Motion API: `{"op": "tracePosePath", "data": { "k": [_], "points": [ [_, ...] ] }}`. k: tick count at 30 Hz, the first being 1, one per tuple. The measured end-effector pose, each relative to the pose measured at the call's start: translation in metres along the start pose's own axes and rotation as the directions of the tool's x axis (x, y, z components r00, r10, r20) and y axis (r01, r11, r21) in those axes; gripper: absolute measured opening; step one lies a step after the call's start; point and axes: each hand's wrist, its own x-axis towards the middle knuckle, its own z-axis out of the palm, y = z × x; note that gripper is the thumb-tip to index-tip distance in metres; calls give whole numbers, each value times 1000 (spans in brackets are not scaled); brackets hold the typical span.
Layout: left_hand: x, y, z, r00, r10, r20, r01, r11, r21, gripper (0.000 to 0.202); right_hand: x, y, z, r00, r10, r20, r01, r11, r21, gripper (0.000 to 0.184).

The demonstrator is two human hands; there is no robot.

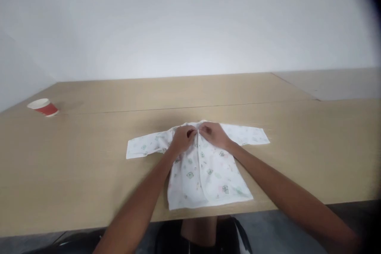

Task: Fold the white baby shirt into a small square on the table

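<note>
Forearms [133, 210] lead to the left hand [183, 139] and right hand [214, 135], close together and pinched on the collar of a light, limp baby shirt [205, 178] lying flat on the table [89, 166], best held there.

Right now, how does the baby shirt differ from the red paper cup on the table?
The baby shirt lies spread flat; the red paper cup lies on its side. The shirt is white with small green prints; the cup has a red band. The left hand and right hand pinch the shirt's neck; no hand touches the cup. Both rest on the light wooden table.
</note>
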Motion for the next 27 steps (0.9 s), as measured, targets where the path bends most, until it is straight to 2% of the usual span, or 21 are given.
{"op": "tracePosePath", "data": {
  "k": [6, 9, 16, 23, 27],
  "points": [
    [-3, 8, 1, 998, 45, 48, -48, 997, 54, 24, -3, -1, -2, 995, -97, 23, 99, 989, -110, 11],
    [-3, 11, 2, 999, 38, 33, -40, 996, 75, 23, -4, -2, -3, 991, -129, 30, 132, 982, -134, 6],
    [-2, 13, -1, 1000, -5, 15, 6, 995, -99, 28, -7, -5, -2, 978, -209, -3, 203, 957, -209, 8],
    [1, 13, -6, 1000, -22, 7, 23, 992, -124, 20, -7, -6, -4, 936, -350, 37, 335, 854, -398, 9],
    [2, 16, -9, 997, -78, 17, 79, 986, -146, 27, -6, -4, -7, 913, -402, 72, 390, 808, -441, 11]
  ]
}}
